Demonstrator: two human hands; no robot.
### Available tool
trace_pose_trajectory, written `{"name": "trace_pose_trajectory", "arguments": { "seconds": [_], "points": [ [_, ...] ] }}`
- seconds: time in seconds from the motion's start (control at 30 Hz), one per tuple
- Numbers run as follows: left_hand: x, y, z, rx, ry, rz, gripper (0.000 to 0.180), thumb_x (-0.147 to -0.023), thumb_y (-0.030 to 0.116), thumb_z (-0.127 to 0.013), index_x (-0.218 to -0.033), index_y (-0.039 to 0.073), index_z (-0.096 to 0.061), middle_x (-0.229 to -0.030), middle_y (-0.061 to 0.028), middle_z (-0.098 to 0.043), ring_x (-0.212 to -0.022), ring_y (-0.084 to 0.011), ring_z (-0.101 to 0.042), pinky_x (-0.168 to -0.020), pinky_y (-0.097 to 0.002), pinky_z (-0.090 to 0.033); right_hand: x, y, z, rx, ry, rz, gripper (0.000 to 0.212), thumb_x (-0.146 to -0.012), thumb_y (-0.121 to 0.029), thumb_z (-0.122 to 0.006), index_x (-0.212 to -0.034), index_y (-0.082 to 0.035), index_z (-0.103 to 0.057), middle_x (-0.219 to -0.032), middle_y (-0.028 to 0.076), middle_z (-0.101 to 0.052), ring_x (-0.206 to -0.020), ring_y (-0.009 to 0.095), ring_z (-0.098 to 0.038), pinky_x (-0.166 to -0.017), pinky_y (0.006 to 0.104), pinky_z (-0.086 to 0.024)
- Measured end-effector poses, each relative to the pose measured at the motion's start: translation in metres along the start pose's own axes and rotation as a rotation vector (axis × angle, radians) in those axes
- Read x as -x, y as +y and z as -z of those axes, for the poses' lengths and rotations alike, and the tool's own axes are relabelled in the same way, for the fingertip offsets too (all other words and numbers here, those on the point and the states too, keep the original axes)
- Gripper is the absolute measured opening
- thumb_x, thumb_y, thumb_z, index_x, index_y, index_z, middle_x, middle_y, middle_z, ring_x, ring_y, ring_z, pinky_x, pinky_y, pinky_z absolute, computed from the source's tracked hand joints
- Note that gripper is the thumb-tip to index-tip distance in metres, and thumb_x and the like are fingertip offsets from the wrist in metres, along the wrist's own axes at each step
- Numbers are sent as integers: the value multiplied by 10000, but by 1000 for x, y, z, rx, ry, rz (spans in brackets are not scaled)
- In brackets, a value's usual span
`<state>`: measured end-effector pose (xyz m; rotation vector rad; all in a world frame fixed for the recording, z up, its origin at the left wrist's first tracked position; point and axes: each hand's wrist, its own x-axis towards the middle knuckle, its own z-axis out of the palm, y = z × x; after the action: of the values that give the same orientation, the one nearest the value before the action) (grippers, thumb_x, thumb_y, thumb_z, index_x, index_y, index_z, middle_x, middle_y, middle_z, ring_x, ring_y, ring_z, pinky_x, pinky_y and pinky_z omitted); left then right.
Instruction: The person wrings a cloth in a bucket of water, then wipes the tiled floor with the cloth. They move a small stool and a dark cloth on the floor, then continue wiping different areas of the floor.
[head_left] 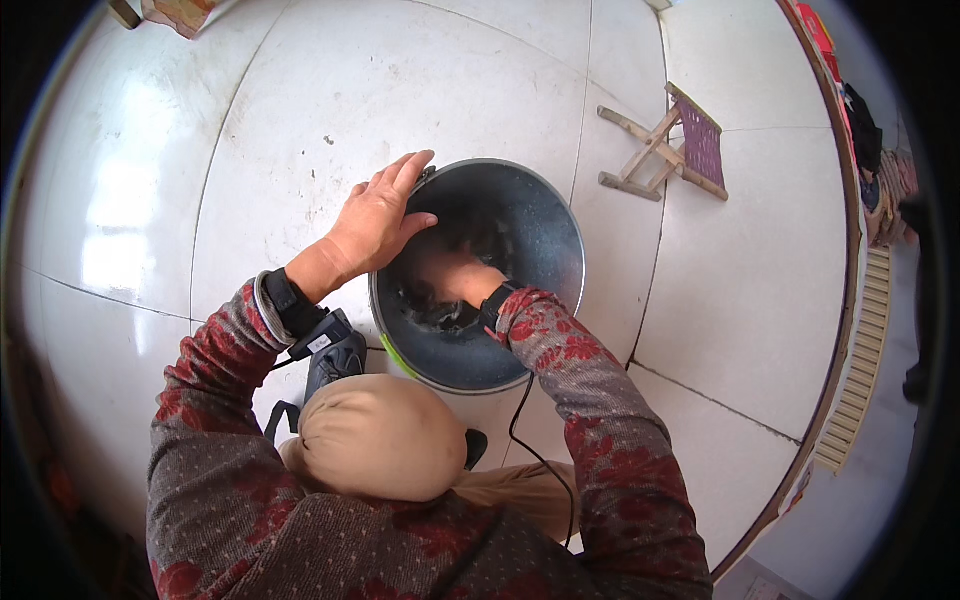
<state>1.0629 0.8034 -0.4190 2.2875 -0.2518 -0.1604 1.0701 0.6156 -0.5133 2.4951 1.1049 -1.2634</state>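
A deep round pot (545,240), dark grey and speckled inside, stands on the floor in front of me. Along its near left rim runs a bright green strip. My left hand (380,215) lies at the pot's far left rim, fingers stretched out and thumb apart, with nothing held. Down inside the pot is my right hand (445,275), smeared by motion and shadow, so its fingers cannot be made out. Dark, glinting stuff (445,315) shows around that hand at the bottom; its kind is unclear.
A small folding stool (665,145) with a purple woven seat stands to the far right. My shoe (337,360) is close to the pot's left side. A black cable (520,420) hangs by my right arm. A ribbed cream panel (860,360) lies at the right edge.
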Motion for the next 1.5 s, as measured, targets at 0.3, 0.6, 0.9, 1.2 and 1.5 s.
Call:
{"name": "trace_pose_trajectory", "arguments": {
  "seconds": [0.3, 0.6, 0.9, 1.2, 1.5],
  "points": [
    [1, 11, 6, -195, 54, -16, 846, -789, 278, -722, -1465, 140, -231, -1462, -174, -317, -1335, -359, -336, -1046, -522, -326, 92, 42, 55, -1072, 179, 29, 92, -811, -71, -629, -872, -22, -581, -797, 6, -578, -755, 88, -513, -682, 246, -418],
    [17, 79, -1, -478, -106, -236, 1115, -589, 269, -856, -1489, 162, -208, -1487, -140, -283, -1373, -348, -274, -1097, -554, -237, 218, 31, 53, -1754, 594, 375, 148, -882, -63, -569, -1016, -22, -525, -990, 45, -576, -945, 129, -528, -869, 289, -404],
    [-4, 78, -38, 579, -551, 229, 342, -823, 32, -623, -1165, 36, -603, -1148, -111, -618, -970, -244, -646, -827, -321, -533, 235, 13, 22, -2159, 907, 571, 290, -924, -128, -518, -1193, -28, -484, -1148, 99, -592, -1108, 227, -550, -964, 398, -411],
    [0, 89, -28, 1452, -375, 279, 372, -825, -107, -473, -1173, -10, -560, -1104, -107, -622, -1005, -225, -622, -904, -373, -500, 165, -23, 5, -2345, 794, 301, 459, -989, -360, -455, -1394, -168, -357, -1341, 35, -448, -1226, 228, -432, -936, 501, -429],
    [0, 98, -43, 1054, -312, 349, 348, -901, 287, -652, -1129, 29, -596, -1022, -63, -639, -911, -160, -617, -780, -300, -525, 126, -43, 14, -2203, 1063, 15, 359, -973, -359, -488, -1230, -108, -493, -1182, 56, -547, -1084, 180, -537, -866, 370, -480]
  ]
}}
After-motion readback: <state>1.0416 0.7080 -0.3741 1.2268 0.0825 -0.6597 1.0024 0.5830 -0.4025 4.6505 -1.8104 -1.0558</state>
